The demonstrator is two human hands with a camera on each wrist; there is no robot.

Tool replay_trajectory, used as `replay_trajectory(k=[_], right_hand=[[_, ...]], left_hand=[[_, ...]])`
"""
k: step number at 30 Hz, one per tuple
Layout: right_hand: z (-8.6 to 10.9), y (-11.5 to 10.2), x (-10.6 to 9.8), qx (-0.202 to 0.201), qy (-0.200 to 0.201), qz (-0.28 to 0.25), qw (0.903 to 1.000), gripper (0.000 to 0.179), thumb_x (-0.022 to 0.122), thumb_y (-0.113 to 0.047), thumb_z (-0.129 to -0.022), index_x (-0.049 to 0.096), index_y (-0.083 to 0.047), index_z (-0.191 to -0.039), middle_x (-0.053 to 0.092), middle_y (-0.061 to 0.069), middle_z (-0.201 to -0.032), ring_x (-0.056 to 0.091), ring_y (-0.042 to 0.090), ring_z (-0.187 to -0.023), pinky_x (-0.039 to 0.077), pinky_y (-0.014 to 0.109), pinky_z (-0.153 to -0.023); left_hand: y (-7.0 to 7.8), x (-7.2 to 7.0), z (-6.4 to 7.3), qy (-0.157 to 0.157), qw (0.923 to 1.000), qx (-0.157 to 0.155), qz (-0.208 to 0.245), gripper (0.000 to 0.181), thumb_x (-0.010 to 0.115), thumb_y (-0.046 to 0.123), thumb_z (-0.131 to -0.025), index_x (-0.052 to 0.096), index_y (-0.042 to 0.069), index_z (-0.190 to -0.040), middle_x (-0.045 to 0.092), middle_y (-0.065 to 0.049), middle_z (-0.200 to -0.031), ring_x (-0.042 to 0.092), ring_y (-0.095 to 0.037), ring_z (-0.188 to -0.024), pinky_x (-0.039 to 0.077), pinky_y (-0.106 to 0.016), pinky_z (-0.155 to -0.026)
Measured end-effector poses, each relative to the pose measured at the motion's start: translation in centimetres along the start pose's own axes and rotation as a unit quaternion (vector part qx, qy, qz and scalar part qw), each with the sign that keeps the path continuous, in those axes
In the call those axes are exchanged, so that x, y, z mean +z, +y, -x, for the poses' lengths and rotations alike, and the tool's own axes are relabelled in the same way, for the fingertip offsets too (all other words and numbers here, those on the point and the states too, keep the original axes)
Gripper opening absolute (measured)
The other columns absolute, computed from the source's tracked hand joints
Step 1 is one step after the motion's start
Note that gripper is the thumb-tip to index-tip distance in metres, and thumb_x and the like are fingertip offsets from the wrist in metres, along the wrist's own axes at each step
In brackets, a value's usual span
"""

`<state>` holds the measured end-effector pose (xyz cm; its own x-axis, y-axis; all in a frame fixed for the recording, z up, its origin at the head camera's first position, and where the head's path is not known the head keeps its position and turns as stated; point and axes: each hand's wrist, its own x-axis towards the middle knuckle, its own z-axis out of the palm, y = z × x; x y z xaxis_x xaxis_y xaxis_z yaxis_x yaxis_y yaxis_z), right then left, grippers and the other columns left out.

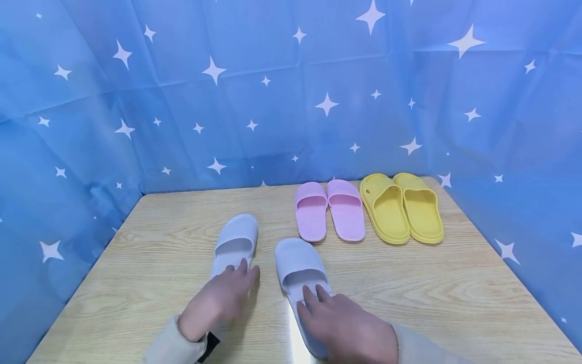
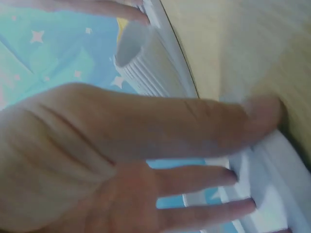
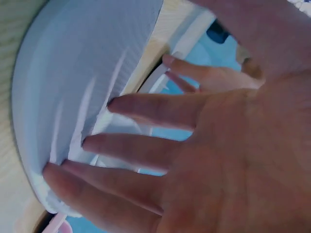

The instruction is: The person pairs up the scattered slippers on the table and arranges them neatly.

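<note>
Two light grey slide slippers lie on the wooden table with their toes pointing away, the left slipper (image 1: 238, 232) set apart from the right slipper (image 1: 302, 260). Over the heel half of the left one is my left hand (image 1: 220, 298), fingers spread and fairly straight. In the left wrist view its thumb (image 2: 194, 124) reaches to the slipper's edge (image 2: 286, 174). My right hand (image 1: 345, 323) covers part of the right slipper's footbed. The right wrist view has its fingers extended, fingertips right at the slipper's surface (image 3: 73, 73). Both heels are partly hidden by the hands.
Behind and to the right, a pair of pink slippers (image 1: 345, 222) stands side by side on the table (image 1: 150, 237). Yellow slippers (image 1: 391, 217) stand right beside them, near the table's right edge. A blue star-patterned cloth (image 1: 273, 106) hangs behind and around the table.
</note>
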<state>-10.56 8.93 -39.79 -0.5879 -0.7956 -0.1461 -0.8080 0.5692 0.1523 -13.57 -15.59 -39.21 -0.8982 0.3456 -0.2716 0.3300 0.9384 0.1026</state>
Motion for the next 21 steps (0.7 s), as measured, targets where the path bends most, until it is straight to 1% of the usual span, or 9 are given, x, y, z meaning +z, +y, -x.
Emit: replay_trajectory(k=[3,5,6,9,13,14,17,20,21], right_hand=[[-0.8,-0.1,-0.1,0.006,-0.018,0.006,0.9998,0.074,0.081,-0.037,-0.068,0.050,-0.012,-0.130,0.052,0.016,-0.137,0.058,0.036,-0.116,0.058,0.037,-0.068],[-1.5,-0.1,-0.3,0.006,-0.033,0.009,0.9994,0.078,0.082,-0.038,-0.069,0.049,-0.011,-0.134,0.050,0.017,-0.140,0.057,0.038,-0.120,0.058,0.039,-0.074],[-1.8,-0.1,-0.3,0.004,-0.038,0.009,0.9992,0.080,0.082,-0.039,-0.069,0.048,-0.011,-0.135,0.049,0.017,-0.141,0.056,0.038,-0.120,0.058,0.040,-0.075],[-2.8,0.1,-0.4,0.002,-0.048,0.007,0.9988,0.085,0.083,-0.044,-0.067,0.047,-0.012,-0.136,0.048,0.016,-0.143,0.055,0.037,-0.122,0.058,0.040,-0.077],[-3.9,0.3,-0.5,0.000,-0.044,0.008,0.9990,0.087,0.080,-0.053,-0.068,0.048,-0.010,-0.136,0.049,0.017,-0.142,0.057,0.036,-0.119,0.058,0.039,-0.077],[-4.2,0.4,-0.5,0.000,-0.041,0.008,0.9991,0.086,0.078,-0.054,-0.069,0.048,-0.010,-0.136,0.049,0.017,-0.141,0.057,0.036,-0.118,0.057,0.038,-0.076],[-5.0,0.7,-0.6,0.004,-0.034,0.009,0.9994,0.084,0.074,-0.057,-0.071,0.049,-0.010,-0.135,0.050,0.017,-0.140,0.058,0.035,-0.116,0.056,0.037,-0.074],[-5.9,0.9,-0.8,0.013,-0.036,0.005,0.9993,0.084,0.073,-0.057,-0.071,0.048,-0.009,-0.136,0.050,0.018,-0.140,0.057,0.033,-0.115,0.056,0.036,-0.075],[-6.2,1.0,-0.8,0.017,-0.039,0.002,0.9991,0.084,0.073,-0.056,-0.071,0.047,-0.009,-0.136,0.049,0.018,-0.141,0.057,0.033,-0.115,0.055,0.036,-0.077]], left_hand=[[-0.8,-0.1,-0.3,0.011,0.9999,0.009,0.003,0.066,0.066,-0.006,-0.079,0.040,0.009,-0.139,0.040,-0.026,-0.146,0.048,-0.046,-0.122,0.048,-0.061,-0.088],[-1.2,-0.2,-0.4,0.019,0.9998,0.010,0.001,0.064,0.065,-0.001,-0.082,0.040,0.010,-0.140,0.042,-0.024,-0.146,0.049,-0.045,-0.122,0.048,-0.060,-0.089],[-1.4,-0.3,-0.5,0.020,0.9998,0.009,0.002,0.066,0.066,0.000,-0.082,0.040,0.011,-0.141,0.042,-0.023,-0.146,0.049,-0.044,-0.123,0.048,-0.060,-0.090],[-1.8,-0.5,-0.5,0.004,0.9999,-0.001,0.013,0.074,0.070,0.000,-0.079,0.041,0.016,-0.145,0.038,-0.019,-0.151,0.044,-0.041,-0.130,0.045,-0.057,-0.097],[-2.4,-0.6,-0.4,-0.013,0.9996,-0.008,0.024,0.082,0.076,-0.001,-0.073,0.042,0.019,-0.145,0.034,-0.013,-0.155,0.038,-0.038,-0.137,0.042,-0.055,-0.103],[-2.5,-0.7,-0.5,-0.014,0.9994,-0.007,0.030,0.085,0.077,-0.002,-0.071,0.042,0.018,-0.146,0.034,-0.012,-0.155,0.038,-0.038,-0.137,0.042,-0.055,-0.104],[-2.7,-0.7,-0.7,-0.013,0.9991,-0.010,0.039,0.088,0.076,-0.006,-0.070,0.039,0.015,-0.147,0.033,-0.011,-0.156,0.037,-0.036,-0.139,0.038,-0.053,-0.108],[-2.9,-0.7,-1.0,-0.013,0.9992,-0.015,0.036,0.089,0.076,-0.007,-0.069,0.035,0.007,-0.147,0.034,-0.016,-0.154,0.038,-0.036,-0.138,0.037,-0.052,-0.110],[-2.9,-0.7,-1.1,-0.009,0.9993,-0.016,0.031,0.087,0.076,-0.007,-0.069,0.037,0.004,-0.146,0.037,-0.017,-0.151,0.041,-0.035,-0.136,0.038,-0.051,-0.109]])
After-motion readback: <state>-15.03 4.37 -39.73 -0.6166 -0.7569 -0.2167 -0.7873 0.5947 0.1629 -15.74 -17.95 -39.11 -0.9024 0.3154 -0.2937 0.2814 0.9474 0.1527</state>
